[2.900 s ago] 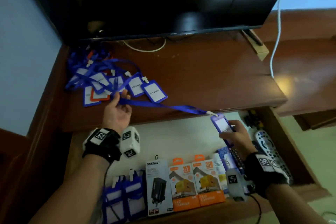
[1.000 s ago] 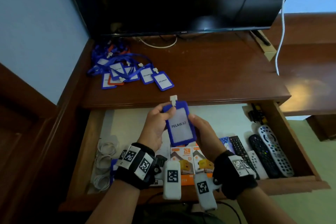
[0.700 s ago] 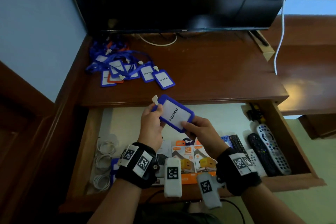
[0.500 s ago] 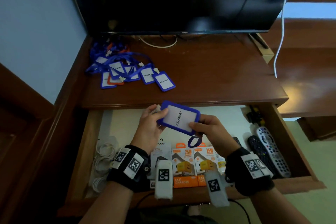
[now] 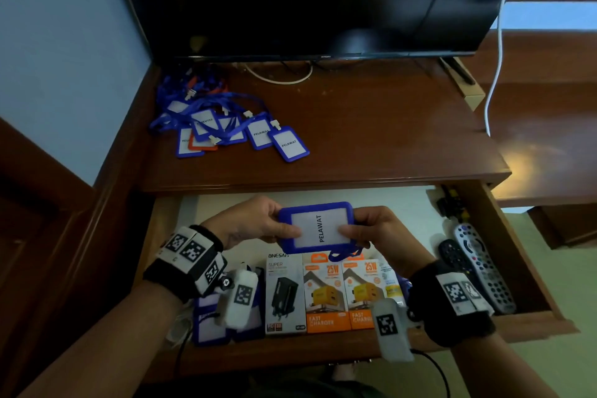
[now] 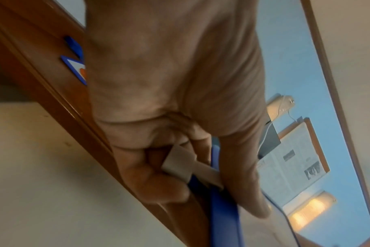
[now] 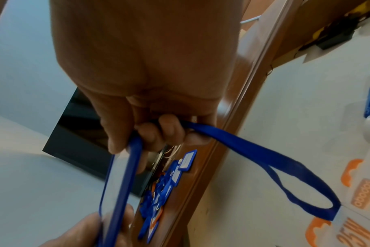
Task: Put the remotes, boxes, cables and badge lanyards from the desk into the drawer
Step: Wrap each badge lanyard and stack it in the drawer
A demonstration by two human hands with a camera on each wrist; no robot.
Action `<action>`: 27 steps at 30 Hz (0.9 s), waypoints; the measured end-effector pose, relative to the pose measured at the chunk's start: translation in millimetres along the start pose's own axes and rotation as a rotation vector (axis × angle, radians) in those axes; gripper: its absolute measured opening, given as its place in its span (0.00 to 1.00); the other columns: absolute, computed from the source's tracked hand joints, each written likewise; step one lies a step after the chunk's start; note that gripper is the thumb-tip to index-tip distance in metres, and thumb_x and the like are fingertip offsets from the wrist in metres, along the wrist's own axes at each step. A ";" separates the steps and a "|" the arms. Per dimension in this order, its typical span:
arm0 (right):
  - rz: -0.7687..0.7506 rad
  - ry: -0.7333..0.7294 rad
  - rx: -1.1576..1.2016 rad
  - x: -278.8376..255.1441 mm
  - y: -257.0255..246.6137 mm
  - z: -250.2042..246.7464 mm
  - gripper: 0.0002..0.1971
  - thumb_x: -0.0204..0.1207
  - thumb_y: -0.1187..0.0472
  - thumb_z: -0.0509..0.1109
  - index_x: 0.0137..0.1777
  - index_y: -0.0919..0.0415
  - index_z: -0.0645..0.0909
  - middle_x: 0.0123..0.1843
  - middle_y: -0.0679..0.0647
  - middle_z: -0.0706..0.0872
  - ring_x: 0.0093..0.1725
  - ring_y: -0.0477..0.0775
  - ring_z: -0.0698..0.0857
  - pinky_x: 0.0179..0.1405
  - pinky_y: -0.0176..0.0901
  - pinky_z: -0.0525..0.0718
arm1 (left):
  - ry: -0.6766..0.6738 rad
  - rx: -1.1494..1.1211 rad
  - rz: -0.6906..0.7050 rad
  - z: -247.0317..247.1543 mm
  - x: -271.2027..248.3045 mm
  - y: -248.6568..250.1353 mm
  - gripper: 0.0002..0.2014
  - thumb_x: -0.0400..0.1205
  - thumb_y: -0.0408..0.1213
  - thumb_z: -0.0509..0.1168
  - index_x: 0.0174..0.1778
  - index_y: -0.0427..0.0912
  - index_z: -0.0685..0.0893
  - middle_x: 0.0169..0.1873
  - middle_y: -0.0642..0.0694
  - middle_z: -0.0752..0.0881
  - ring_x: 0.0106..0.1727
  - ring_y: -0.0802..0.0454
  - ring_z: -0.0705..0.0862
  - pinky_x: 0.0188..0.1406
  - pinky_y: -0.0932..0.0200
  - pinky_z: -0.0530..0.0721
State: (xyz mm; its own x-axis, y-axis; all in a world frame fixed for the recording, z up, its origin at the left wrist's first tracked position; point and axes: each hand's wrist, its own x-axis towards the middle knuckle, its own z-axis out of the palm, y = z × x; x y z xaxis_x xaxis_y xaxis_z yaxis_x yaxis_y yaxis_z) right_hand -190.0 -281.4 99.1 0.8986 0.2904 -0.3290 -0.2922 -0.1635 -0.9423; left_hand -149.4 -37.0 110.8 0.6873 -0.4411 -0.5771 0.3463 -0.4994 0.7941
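Right, both hands are gripping one blue badge holder (image 5: 318, 227) flat over the open drawer (image 5: 504, 236): the left hand (image 5: 255, 223) is pinching its clip end, the right hand (image 5: 376, 231) is pinching the other edge with the lanyard strap (image 7: 262, 160) bunched under its fingers. More badges (image 5: 226, 131) are lying on the desk (image 5: 371, 132).

1. On my left wrist I see a wide black band (image 5: 181, 271) with white square tags printed in black coded patterns.
2. A white, rounded camera pod (image 5: 240, 299) hangs off that band, carrying its own black-and-white code square.
3. My right wrist wears a matching black band (image 5: 452, 304), also with white coded tags on top.
4. Its white pod (image 5: 391, 329) shows a coded square, and a thin black cable (image 5: 436, 368) trails from it.
5. Both forearms are bare, without sleeves.
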 end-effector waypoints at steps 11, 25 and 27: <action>-0.004 0.122 0.024 2.1 15.9 11.6 0.15 0.83 0.67 0.62 0.35 0.65 0.84 0.24 0.51 0.66 0.25 0.48 0.63 0.29 0.42 0.63 | 0.453 -0.178 0.086 -2.9 -0.5 -11.4 0.03 0.81 0.34 0.68 0.43 0.44 0.86 0.35 0.50 0.88 0.31 0.59 0.81 0.32 0.66 0.75; -0.049 -0.077 0.225 3.3 -16.5 51.2 0.12 0.84 0.69 0.58 0.52 0.78 0.80 0.23 0.49 0.65 0.22 0.45 0.61 0.24 0.37 0.60 | 0.707 0.381 0.070 45.2 14.5 -45.2 0.11 0.78 0.50 0.69 0.44 0.46 0.85 0.37 0.49 0.88 0.39 0.50 0.86 0.43 0.51 0.86; -0.056 -0.067 0.274 5.2 -21.8 49.1 0.12 0.84 0.69 0.58 0.53 0.76 0.81 0.23 0.51 0.65 0.21 0.46 0.62 0.23 0.39 0.63 | 0.592 0.480 0.087 50.7 10.7 -44.0 0.09 0.79 0.47 0.68 0.42 0.45 0.83 0.38 0.47 0.87 0.41 0.49 0.85 0.44 0.52 0.83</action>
State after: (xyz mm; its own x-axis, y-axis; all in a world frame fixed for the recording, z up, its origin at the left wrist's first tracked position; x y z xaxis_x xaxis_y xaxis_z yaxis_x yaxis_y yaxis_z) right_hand -195.0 -230.0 114.9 0.8947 0.3550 -0.2710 -0.3289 0.1130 -0.9376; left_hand -189.6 -57.6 60.0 0.9735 -0.0885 -0.2109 0.0530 -0.8097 0.5845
